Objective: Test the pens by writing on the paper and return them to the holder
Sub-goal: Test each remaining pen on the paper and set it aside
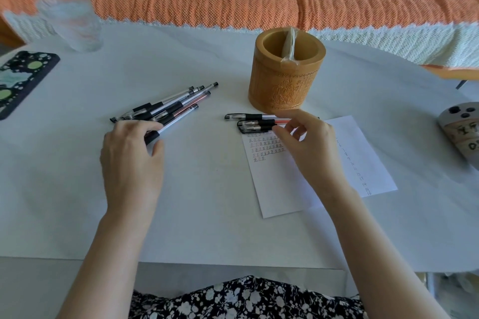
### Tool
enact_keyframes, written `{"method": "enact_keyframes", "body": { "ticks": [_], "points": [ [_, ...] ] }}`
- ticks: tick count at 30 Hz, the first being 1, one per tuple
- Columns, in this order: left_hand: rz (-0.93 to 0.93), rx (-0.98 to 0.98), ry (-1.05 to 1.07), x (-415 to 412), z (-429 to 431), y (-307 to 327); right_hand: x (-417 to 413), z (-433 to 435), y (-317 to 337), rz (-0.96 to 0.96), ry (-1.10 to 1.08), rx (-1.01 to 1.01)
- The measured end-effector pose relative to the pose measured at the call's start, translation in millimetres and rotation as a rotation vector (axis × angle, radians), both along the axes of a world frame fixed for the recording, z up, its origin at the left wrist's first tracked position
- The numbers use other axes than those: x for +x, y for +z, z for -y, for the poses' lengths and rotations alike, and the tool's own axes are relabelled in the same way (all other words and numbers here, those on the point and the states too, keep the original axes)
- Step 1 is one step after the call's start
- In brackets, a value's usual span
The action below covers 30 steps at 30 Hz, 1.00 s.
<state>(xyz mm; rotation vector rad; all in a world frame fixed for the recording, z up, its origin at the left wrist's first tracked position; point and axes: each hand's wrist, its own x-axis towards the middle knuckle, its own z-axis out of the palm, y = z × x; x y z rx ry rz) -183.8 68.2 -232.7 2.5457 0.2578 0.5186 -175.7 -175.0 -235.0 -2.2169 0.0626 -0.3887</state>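
Holder shows no pens inside, so the return appears not begun. Paper in front of it bears rows of test marks. Left of the holder lies the pen pile; the left hand grips a pen there. Right hand is at the few pens before the holder — grip cannot be told.

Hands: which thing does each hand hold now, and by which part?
The left hand grips a clear pen near its black end. The right hand seems to pinch a red pen at mid-barrel.

White table; on it a pen heap left, a pen cluster at the paper's top edge, holder behind; glass, phone far left.
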Motion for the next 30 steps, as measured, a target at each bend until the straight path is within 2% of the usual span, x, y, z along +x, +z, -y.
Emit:
{"method": "enact_keyframes", "body": {
  "ticks": [13, 18, 21, 23, 25, 30],
  "points": [
    [-0.067, -0.030, 0.034, -3, 4, -3, -9, -2, 4, -0.031, 0.029, 0.023],
    [-0.016, -0.047, 0.028, -6, 9, 1, -12, -4, 4, -0.038, 0.043, 0.021],
    [0.079, -0.063, -0.074, -7, 13, 5, -14, -8, 6, -0.042, 0.062, 0.085],
    [0.110, -0.149, -0.174, -9, 20, 9, -15, -12, 9, -0.065, 0.100, 0.192],
    [0.115, -0.242, -0.278, -11, 30, 13, -17, -16, 14, -0.096, 0.154, 0.322],
    [0.089, -0.299, -0.577, -17, 50, 18, -19, -22, 22, -0.185, 0.275, 0.592]
  ]
}}
